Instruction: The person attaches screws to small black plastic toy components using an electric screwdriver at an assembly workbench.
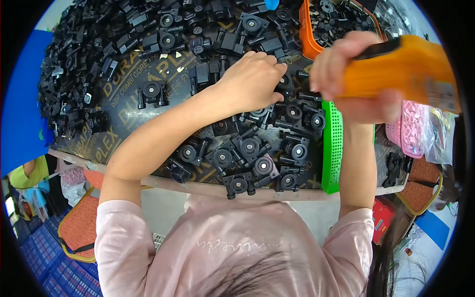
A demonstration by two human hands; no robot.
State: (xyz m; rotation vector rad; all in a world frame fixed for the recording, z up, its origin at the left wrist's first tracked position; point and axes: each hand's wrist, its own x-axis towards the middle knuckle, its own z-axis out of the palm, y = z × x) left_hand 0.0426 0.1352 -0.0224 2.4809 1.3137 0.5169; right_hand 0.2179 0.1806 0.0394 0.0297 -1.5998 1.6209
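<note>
My left hand (253, 79) rests fingers-down on a black plastic part (286, 81) lying on the dark work board (123, 119). My right hand (346, 74) grips an orange power screwdriver (403, 69), held just right of that part and above the board. Several black plastic parts with round centres (250, 146) lie in rows in front of me, near the board's front edge. A large heap of the same black parts (84, 59) covers the far left of the board.
A green perforated tray (332, 148) stands on edge at the board's right side. An orange bin (316, 24) with black parts sits at the far right, a pink basket (410, 128) beside it. Blue crates (44, 247) and orange mats (81, 225) lie on the floor at left.
</note>
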